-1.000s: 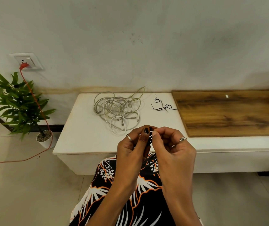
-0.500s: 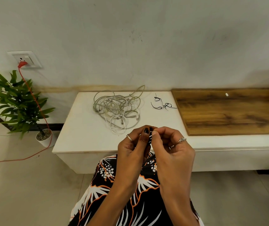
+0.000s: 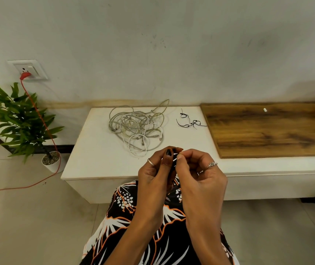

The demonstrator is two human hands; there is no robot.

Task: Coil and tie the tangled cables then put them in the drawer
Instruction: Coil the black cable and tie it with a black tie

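Note:
A tangle of grey and white cables (image 3: 136, 128) lies on the white bench top (image 3: 99, 150) near the wall. Several thin black ties (image 3: 190, 121) lie to its right. My left hand (image 3: 156, 169) and my right hand (image 3: 196, 169) meet just above the bench's front edge. Together they pinch a small dark coiled cable (image 3: 172, 165) with a white strand across it. Most of that cable is hidden between my fingers.
A brown wooden panel (image 3: 267, 129) covers the bench's right part, with a small white piece (image 3: 265, 109) on it. A potted plant (image 3: 19, 121) stands on the floor at left. An orange cord (image 3: 38, 115) runs from the wall socket (image 3: 28, 70) down across the floor.
Both hands stay together at the bench's front edge, with only small finger movements on the dark cable. The view has shifted slightly.

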